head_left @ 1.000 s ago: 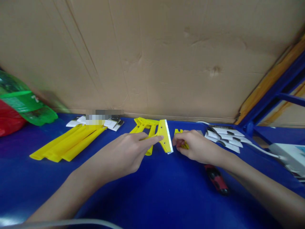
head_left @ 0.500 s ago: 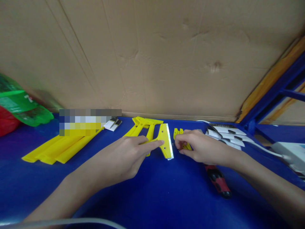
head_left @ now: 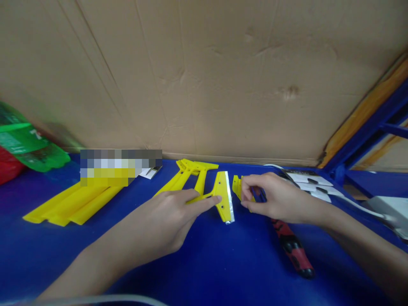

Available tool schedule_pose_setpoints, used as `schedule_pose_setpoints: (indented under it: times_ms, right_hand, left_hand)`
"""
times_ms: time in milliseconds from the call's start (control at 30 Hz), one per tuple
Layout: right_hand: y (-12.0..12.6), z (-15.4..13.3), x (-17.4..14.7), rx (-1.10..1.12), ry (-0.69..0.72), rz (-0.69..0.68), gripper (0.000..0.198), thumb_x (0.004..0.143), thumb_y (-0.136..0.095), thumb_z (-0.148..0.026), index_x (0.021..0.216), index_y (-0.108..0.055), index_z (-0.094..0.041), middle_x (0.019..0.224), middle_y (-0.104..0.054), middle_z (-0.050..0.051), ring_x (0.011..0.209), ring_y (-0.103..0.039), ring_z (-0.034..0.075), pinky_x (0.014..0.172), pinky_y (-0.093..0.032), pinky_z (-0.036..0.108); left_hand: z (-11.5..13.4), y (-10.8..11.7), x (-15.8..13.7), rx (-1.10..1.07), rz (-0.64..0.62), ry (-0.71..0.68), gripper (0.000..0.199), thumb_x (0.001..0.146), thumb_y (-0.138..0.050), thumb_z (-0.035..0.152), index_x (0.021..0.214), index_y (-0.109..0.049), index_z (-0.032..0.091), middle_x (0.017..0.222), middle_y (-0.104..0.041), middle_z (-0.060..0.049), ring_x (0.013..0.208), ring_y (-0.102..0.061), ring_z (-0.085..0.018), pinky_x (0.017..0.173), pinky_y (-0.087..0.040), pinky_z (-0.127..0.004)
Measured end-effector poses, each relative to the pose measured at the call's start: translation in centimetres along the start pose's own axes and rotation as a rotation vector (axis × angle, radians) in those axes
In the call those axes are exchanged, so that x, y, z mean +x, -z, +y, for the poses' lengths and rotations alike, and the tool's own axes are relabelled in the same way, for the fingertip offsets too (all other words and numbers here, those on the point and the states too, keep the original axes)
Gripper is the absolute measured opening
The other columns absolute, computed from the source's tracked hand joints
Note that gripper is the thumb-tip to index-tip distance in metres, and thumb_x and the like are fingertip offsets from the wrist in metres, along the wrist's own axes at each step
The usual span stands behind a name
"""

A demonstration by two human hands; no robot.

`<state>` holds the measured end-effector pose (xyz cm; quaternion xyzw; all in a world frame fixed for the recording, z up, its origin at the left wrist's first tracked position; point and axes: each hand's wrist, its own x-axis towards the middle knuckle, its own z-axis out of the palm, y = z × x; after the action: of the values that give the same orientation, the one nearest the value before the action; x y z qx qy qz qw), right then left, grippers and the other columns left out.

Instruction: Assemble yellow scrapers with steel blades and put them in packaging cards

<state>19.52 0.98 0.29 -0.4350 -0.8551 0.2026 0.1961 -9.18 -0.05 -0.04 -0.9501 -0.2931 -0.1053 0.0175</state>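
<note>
My left hand (head_left: 168, 214) is wrapped round the handle of a yellow scraper (head_left: 225, 208), its index finger laid along the head. A silvery strip runs down the right edge of that head, and two small holes show in its face. To the right, my right hand (head_left: 277, 197) pinches a small yellow plastic piece (head_left: 236, 185), partly hidden behind the fingers and apart from the scraper. Behind my left hand lie several more yellow scraper handles (head_left: 200, 176). Below my right wrist rests a red and black screwdriver-like handle (head_left: 293, 250), its far end hidden by my hand.
Long yellow sleeves or tubes (head_left: 60, 204) lie on the blue table (head_left: 204, 272) at left, partly pixelated. Black and white packets (head_left: 314, 180) lie at right, beside a white cable (head_left: 360, 204) and white box (head_left: 390, 212). A green bottle (head_left: 35, 144) stands far left; cardboard (head_left: 204, 85) rises behind.
The view has shifted slightly. The scraper in my left hand sits a little lower and further right. My right hand has edged right, its fingers still closed round the small yellow piece.
</note>
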Motion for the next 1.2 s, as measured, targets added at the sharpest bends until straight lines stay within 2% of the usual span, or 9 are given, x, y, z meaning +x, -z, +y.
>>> schedule_pose_setpoints:
  times_ms: [167,333,433,500,667,733,833,967,1200]
  right_hand:
    - [0.5,-0.2,-0.1,0.279,0.035,0.190,0.026,0.089,-0.067,-0.017,0.074,-0.046,-0.024,0.081,-0.072,-0.001,0.073,-0.065,0.014,0.069,-0.049,0.028]
    - [-0.5,-1.3,0.2,0.076,0.158,0.349,0.027,0.089,-0.064,-0.012,0.072,-0.046,-0.024,0.082,-0.071,0.001,0.078,-0.065,0.017,0.073,-0.048,0.030]
    - [-0.9,-2.0,0.4,-0.050,0.303,0.357,0.030,0.093,-0.057,-0.008,0.071,-0.044,-0.024,0.077,-0.069,0.002,0.079,-0.060,0.018,0.073,-0.046,0.032]
    - [-1.0,-2.2,0.4,-0.048,0.322,0.342,0.031,0.094,-0.056,-0.007,0.071,-0.045,-0.024,0.077,-0.069,0.003,0.080,-0.060,0.019,0.074,-0.046,0.032]
    - [-0.6,-1.8,0.4,0.171,0.043,0.398,0.017,0.083,-0.075,-0.016,0.087,-0.060,-0.024,0.092,-0.070,0.002,0.084,-0.061,0.019,0.076,-0.047,0.034]
    - [-0.5,-1.5,0.5,0.264,-0.033,0.404,0.025,0.079,-0.079,-0.020,0.098,-0.064,-0.024,0.099,-0.069,0.003,0.086,-0.061,0.020,0.076,-0.048,0.035]
    - [-0.6,-1.2,0.7,0.420,-0.049,0.362,0.029,0.078,-0.078,-0.022,0.104,-0.066,-0.023,0.103,-0.069,0.004,0.090,-0.061,0.021,0.078,-0.050,0.035]
    - [-1.0,-1.0,1.0,0.585,-0.086,0.352,0.027,0.077,-0.078,-0.022,0.101,-0.066,-0.021,0.102,-0.068,0.004,0.090,-0.062,0.019,0.080,-0.052,0.035]
    - [-1.2,-1.0,1.1,0.699,-0.134,0.277,0.023,0.078,-0.078,-0.027,0.098,-0.067,-0.021,0.093,-0.069,0.003,0.083,-0.063,0.018,0.075,-0.054,0.035]
  left_hand:
    - [0.4,-0.6,-0.1,0.041,0.022,-0.025,0.053,0.098,-0.045,0.006,0.145,-0.059,0.029,0.120,-0.076,-0.011,0.096,-0.078,-0.028,0.078,-0.068,-0.048]
    - [1.0,-0.8,-0.1,0.100,0.004,-0.068,0.061,0.094,-0.047,0.004,0.149,-0.054,0.030,0.118,-0.076,-0.012,0.090,-0.078,-0.028,0.072,-0.069,-0.045]
    - [1.1,-0.9,0.2,0.107,0.017,-0.116,0.066,0.092,-0.049,0.001,0.152,-0.050,0.029,0.115,-0.076,-0.011,0.088,-0.078,-0.028,0.074,-0.069,-0.045]
    - [1.2,-0.9,0.3,0.121,0.036,-0.135,0.067,0.092,-0.049,0.001,0.153,-0.048,0.028,0.113,-0.077,-0.010,0.088,-0.078,-0.027,0.075,-0.069,-0.045]
    - [1.4,-0.8,0.3,0.199,0.098,-0.194,0.062,0.088,-0.044,-0.001,0.144,-0.058,0.023,0.111,-0.077,-0.011,0.092,-0.078,-0.028,0.077,-0.069,-0.044]
    - [1.5,-0.7,0.4,0.222,0.108,-0.209,0.062,0.086,-0.043,-0.002,0.141,-0.060,0.022,0.109,-0.078,-0.011,0.091,-0.079,-0.028,0.077,-0.069,-0.043]
    - [1.7,-0.6,0.6,0.231,0.128,-0.203,0.064,0.084,-0.043,-0.004,0.140,-0.061,0.022,0.109,-0.078,-0.011,0.091,-0.079,-0.027,0.077,-0.069,-0.043]
    - [1.9,-0.5,0.8,0.205,0.133,-0.185,0.061,0.086,-0.045,-0.003,0.138,-0.063,0.022,0.107,-0.079,-0.010,0.091,-0.079,-0.028,0.076,-0.069,-0.044]
    - [1.9,-0.6,0.5,0.139,0.149,-0.152,0.060,0.087,-0.046,-0.003,0.138,-0.063,0.024,0.106,-0.078,-0.010,0.089,-0.079,-0.028,0.074,-0.069,-0.044]
